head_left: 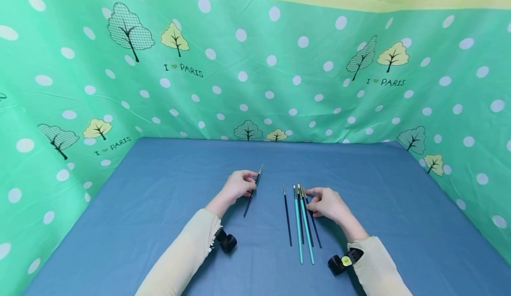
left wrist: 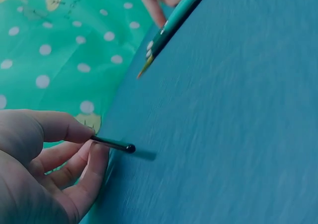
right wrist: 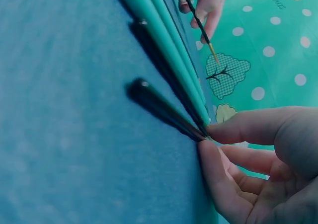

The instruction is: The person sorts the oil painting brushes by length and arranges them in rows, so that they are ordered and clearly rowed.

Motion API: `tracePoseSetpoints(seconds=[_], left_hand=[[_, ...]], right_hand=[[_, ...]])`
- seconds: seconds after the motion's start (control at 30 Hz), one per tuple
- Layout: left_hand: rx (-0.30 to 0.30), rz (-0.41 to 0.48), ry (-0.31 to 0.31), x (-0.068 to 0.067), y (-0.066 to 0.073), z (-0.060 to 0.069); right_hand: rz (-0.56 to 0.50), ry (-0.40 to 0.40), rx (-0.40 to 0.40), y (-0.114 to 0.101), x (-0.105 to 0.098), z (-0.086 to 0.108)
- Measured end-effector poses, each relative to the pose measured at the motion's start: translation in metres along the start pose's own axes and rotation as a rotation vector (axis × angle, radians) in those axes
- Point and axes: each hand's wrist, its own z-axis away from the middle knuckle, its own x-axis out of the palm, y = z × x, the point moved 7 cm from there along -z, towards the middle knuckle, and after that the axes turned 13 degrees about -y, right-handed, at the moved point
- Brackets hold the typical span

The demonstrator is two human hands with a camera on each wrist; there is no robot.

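In the head view my left hand (head_left: 239, 184) pinches a thin dark paintbrush (head_left: 248, 206) between thumb and fingers, its bristles pointing away from me. The left wrist view shows the rounded handle end of this brush (left wrist: 113, 144) sticking out past the fingertips. To the right lies a loose group of paintbrushes, with teal handles (head_left: 298, 238) and dark ones, bristles at the far end. My right hand (head_left: 327, 203) is at the group's right edge, where its thumb and finger pinch the outermost dark paintbrush (right wrist: 164, 107) near the bristle end. The bristles there are hidden by the fingers.
A single dark paintbrush (head_left: 288, 220) lies just left of the group. Blue cloth (head_left: 159, 176) covers the table. A green dotted curtain (head_left: 223, 65) with printed trees hangs along the back and sides. Black cameras (head_left: 226, 241) are worn at both wrists.
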Motion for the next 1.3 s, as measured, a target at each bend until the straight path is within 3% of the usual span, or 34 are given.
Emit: tracePoseSetpoints(seconds=[0.27,0.77,1.3], left_hand=[[0.007,0.079,0.088,-0.034,-0.006,-0.002],[0.022,0.1,0.141,-0.092,-0.017,-0.004],[-0.054,0.013,0.203,-0.127,-0.026,0.0]], right_hand=[[-0.015,-0.041,-0.01,0.0,0.0,-0.001],[-0.005,-0.012,-0.008,0.001,-0.001,0.0],[0.003,-0.012,-0.012,0.003,0.001,-0.001]])
